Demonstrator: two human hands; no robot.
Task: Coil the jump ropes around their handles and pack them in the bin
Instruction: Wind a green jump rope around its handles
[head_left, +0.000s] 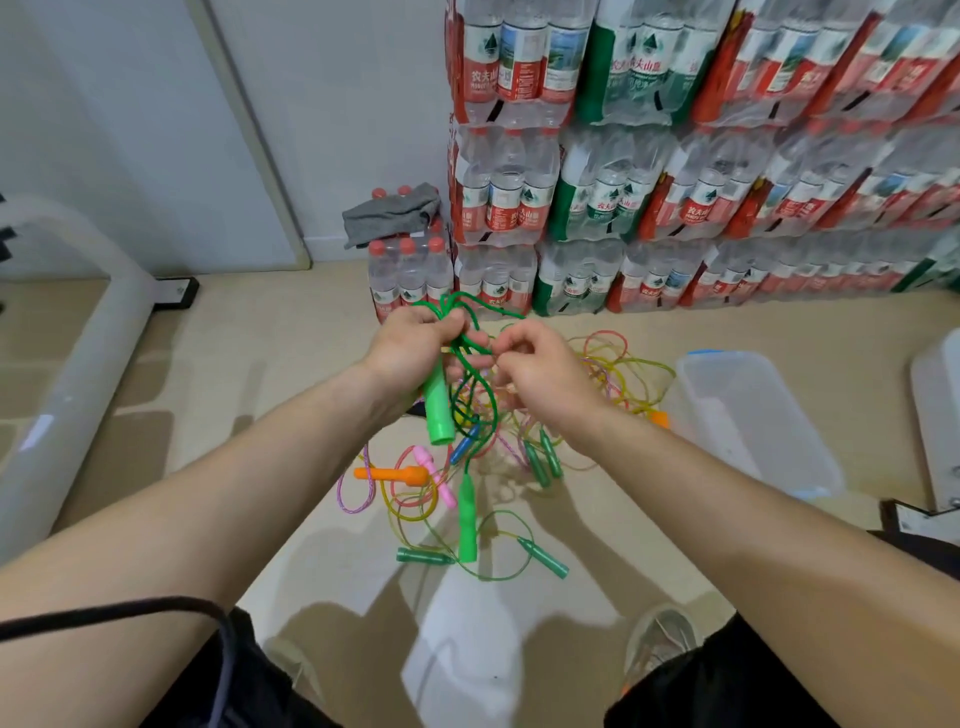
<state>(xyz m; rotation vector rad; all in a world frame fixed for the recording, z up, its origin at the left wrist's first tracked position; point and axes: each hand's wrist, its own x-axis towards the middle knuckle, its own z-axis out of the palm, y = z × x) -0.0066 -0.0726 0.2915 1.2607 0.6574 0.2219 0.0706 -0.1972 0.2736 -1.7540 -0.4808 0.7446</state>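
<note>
Gripping green handle (439, 410) plus a bunch of folded loops of green rope (470, 317) in left hand (415, 345), handle pointing down. Pinching one strand of the same rope between curled fingers of right hand (537, 376), just right of the left. Held above the floor, mid-scene, with second green handle (467, 514) dangling below.

Step judged: winding rope round handle. Clamp the loops hard with the left thumb. Feed the strand taut from the right. Lay turns close, side by side. Lift the dangling handle away from the tangle first to avoid a snag. Tuck the tail under the last turn so the coil cannot spring open.

Counted in tangled pile (613, 364) on floor:
- four dark green handles (543, 557)
- two orange handles (389, 474)
- one pink handle (439, 480)
- one blue handle (464, 448)
- possibly more hidden under ropes

Counted two bright green handles, both on the rope in hand. Rope count impossible to tell, too knotted. Counted one clear bin (753, 415), right of pile; no coil seen in it.
</note>
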